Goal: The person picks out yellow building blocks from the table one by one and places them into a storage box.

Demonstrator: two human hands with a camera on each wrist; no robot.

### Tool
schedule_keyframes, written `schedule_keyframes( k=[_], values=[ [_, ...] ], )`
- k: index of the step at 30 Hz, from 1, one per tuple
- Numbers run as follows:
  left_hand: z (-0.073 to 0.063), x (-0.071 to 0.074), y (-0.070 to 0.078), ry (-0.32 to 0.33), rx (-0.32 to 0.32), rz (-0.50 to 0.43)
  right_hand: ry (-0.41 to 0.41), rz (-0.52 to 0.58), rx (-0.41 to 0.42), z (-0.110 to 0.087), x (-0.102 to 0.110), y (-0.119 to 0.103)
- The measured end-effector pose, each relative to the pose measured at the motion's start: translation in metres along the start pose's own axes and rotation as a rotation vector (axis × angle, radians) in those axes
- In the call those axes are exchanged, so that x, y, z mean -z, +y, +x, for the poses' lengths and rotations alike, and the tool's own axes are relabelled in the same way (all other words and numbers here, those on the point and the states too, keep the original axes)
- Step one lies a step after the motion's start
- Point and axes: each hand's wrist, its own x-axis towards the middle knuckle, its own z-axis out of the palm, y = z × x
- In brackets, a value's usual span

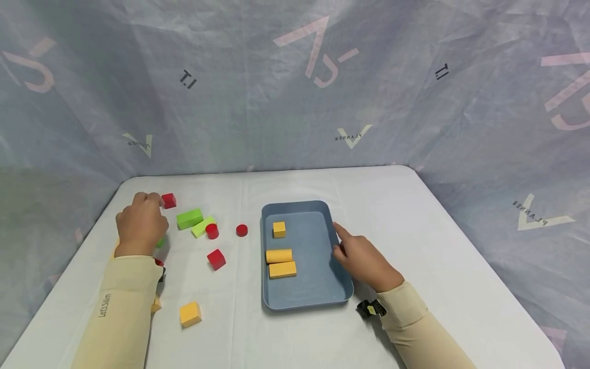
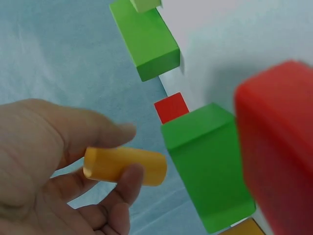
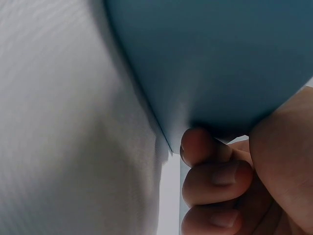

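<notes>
My left hand [image 1: 140, 224] is over the left side of the table. Its thumb and fingers pinch a yellow cylinder [image 2: 124, 165], which the hand hides in the head view. Green blocks [image 2: 144, 41] and a small red block [image 2: 171, 107] lie beyond it, and a large red block [image 2: 279, 142] looms close at the right of the left wrist view. My right hand [image 1: 366, 260] holds the right rim of a blue-grey tray [image 1: 313, 294], fingers curled at its wall. Inside the tray lie a yellow cube [image 1: 278, 229], a yellow cylinder [image 1: 278, 255] and a yellow rectangular block [image 1: 282, 269].
Between left hand and tray are a light green block [image 1: 203, 227], a red cylinder [image 1: 212, 231], a flat red disc [image 1: 241, 230] and a red cube [image 1: 216, 259]. A yellow cube [image 1: 190, 314] sits nearer, beside the left sleeve. Printed grey cloth [image 1: 295, 102] hangs behind the white table [image 1: 405, 205].
</notes>
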Motion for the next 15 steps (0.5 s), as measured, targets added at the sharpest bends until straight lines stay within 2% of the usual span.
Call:
schedule_keyframes(
  k=[8, 15],
  values=[
    [0.0, 0.004, 0.007, 0.04, -0.006, -0.05, -0.001, -0.003, -0.002, 0.001, 0.0, 0.0],
    [-0.001, 0.008, 0.012, 0.023, 0.025, -0.097, -0.008, 0.005, -0.013, 0.0, 0.0, -0.001]
  ],
)
